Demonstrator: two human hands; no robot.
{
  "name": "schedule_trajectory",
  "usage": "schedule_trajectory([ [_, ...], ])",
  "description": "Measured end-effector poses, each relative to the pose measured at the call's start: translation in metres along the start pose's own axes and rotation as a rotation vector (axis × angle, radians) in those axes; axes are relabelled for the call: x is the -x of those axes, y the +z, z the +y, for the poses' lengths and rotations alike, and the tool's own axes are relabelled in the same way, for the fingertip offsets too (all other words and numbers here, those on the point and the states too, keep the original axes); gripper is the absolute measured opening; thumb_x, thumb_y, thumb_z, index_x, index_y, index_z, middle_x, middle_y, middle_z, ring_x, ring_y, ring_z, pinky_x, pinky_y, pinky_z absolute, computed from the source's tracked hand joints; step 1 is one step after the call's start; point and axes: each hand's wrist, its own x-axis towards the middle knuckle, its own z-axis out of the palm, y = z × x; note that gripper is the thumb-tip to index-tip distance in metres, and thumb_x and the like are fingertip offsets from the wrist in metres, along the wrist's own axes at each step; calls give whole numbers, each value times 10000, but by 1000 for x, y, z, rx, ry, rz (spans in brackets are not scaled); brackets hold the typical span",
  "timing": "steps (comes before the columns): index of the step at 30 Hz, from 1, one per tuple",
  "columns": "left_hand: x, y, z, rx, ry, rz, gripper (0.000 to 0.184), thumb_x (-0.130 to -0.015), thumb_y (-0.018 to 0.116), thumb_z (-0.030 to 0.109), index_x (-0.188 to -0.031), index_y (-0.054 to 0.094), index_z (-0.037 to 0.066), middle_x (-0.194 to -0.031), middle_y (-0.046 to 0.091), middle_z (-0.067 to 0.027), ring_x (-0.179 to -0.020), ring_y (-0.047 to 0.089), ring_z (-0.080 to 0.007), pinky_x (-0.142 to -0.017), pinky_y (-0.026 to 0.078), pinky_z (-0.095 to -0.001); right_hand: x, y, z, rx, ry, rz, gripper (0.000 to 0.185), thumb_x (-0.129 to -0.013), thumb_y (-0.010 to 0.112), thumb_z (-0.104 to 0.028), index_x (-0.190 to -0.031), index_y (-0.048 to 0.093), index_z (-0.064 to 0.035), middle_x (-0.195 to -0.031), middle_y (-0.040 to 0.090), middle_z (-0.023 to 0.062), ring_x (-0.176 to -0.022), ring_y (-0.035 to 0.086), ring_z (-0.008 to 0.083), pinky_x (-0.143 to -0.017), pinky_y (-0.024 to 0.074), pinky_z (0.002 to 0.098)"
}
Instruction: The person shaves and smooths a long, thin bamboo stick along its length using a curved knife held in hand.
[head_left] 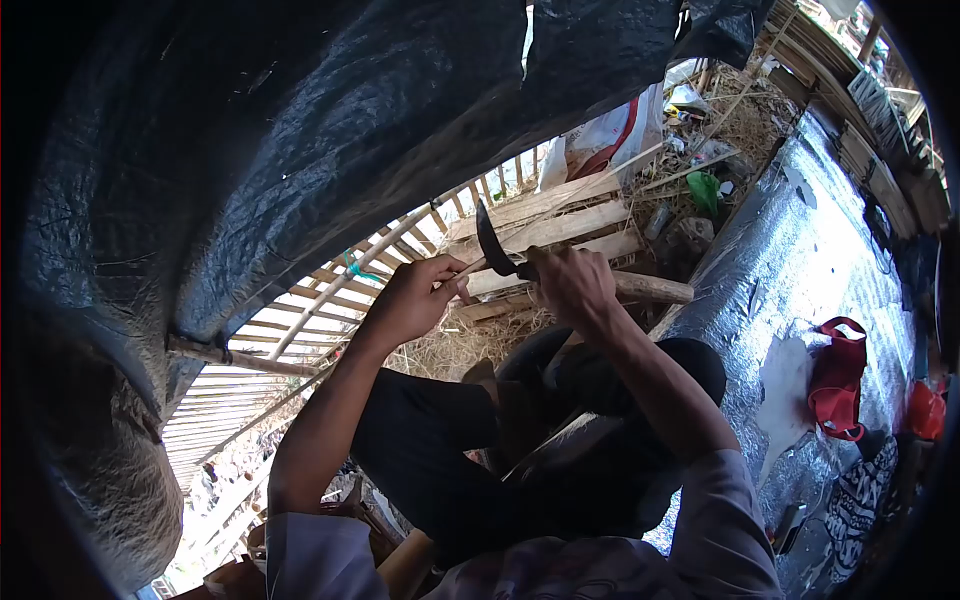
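My right hand is wrapped round the handle of a knife with a dark, curved blade, which points up and to the left. To its left, my left hand pinches a thin strip of wood or bamboo. The strip runs up to the blade and seems to touch it. Both hands are held close together above my crossed legs, in front of some wooden planks.
A dark tarp hangs at the upper left, over a bamboo slat fence. A thick round stick lies beyond my right hand. On the right, a silvery sheet bears a red cloth item. Straw lies below the planks.
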Motion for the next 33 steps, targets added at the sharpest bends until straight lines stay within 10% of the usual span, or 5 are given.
schedule_trajectory([
  [17, 0, -4, 2, -7, -27, 12, 163, -984, 551, 94, -1067, 621, -27, -893, 691, -84, -912, 684, -155, -882, 515, -340, 5, -12, 15, 55, 60, 98, 138, -809, 688, -156, -879, 609, -67, -619, 646, 166, -591, 676, 345, -526, 508, 468],
  [25, -4, 4, 9, 41, -51, 21, 199, -979, 590, 163, -1038, 635, -21, -879, 724, -115, -881, 710, -218, -826, 510, -357, -7, -30, -15, -730, 157, 98, 335, -825, 731, -252, -1036, 656, -4, -841, 694, 200, -793, 698, 351, -708, 542, 385],
  [33, -2, 5, 18, 34, 17, -27, 154, -965, 582, 113, -1036, 649, -7, -900, 728, -107, -863, 701, -185, -795, 523, -337, -3, -7, -11, -169, -262, 234, 269, -795, 704, -220, -1048, 707, -128, -737, 703, 107, -672, 696, 297, -625, 558, 404],
])
